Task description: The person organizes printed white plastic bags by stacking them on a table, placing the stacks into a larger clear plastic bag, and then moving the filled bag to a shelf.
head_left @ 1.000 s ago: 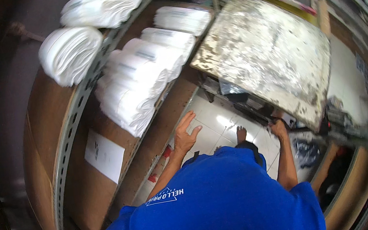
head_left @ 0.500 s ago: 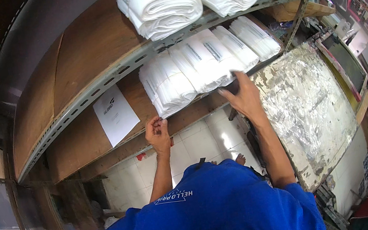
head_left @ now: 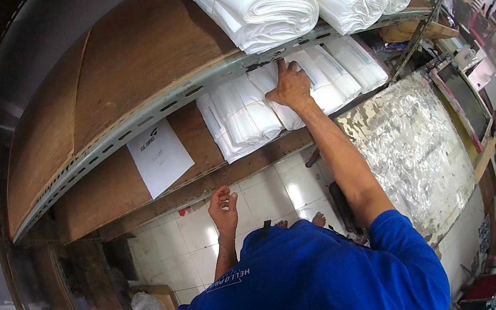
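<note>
Holding the right hand (head_left: 291, 90) open, with fingers spread, over the row of white bundles (head_left: 242, 117) on the lower shelf (head_left: 106, 200), whether in contact or not hard to tell. Holding the left hand (head_left: 224, 210) loosely curled and seemingly empty above the tiled floor (head_left: 169, 248), near a white sheet (head_left: 161, 159). Hemmed in overhead by the perforated metal rail (head_left: 180, 94) of the upper shelf (head_left: 134, 49), laden with banded rolls (head_left: 267, 9) and partly hiding the row beneath, and at right by a flaking worktop (head_left: 414, 141).

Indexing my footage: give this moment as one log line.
right hand: over folded white bundles on lower shelf | left hand: loosely curled, apparently empty
</note>
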Action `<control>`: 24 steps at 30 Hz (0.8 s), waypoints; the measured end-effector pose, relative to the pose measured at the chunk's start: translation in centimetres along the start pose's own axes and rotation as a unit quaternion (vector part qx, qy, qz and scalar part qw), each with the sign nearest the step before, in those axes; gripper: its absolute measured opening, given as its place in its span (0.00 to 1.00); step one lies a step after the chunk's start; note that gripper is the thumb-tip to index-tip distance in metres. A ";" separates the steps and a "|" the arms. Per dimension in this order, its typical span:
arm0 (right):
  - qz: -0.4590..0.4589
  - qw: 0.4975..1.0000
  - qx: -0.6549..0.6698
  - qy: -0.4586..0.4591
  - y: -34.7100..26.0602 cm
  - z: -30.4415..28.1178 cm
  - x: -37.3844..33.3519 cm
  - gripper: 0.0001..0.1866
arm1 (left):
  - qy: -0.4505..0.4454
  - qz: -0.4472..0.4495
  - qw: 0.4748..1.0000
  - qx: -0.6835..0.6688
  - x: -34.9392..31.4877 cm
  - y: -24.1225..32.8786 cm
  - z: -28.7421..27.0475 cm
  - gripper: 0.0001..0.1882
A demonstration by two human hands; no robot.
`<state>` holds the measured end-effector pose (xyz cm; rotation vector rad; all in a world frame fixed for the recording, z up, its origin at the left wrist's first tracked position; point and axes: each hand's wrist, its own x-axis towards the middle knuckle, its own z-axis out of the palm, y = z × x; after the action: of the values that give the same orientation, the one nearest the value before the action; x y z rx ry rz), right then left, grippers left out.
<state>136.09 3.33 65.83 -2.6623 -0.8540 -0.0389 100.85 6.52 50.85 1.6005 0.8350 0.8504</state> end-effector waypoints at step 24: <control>0.204 0.488 0.832 0.167 20.9 -2.6 -36.8 0.49 | -0.693 0.034 0.714 0.098 4.1 9.6 19.5 0.11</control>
<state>118.09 -34.01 56.94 -0.7694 0.1273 0.2515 120.51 -0.87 57.65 1.8770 -0.2660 -0.5370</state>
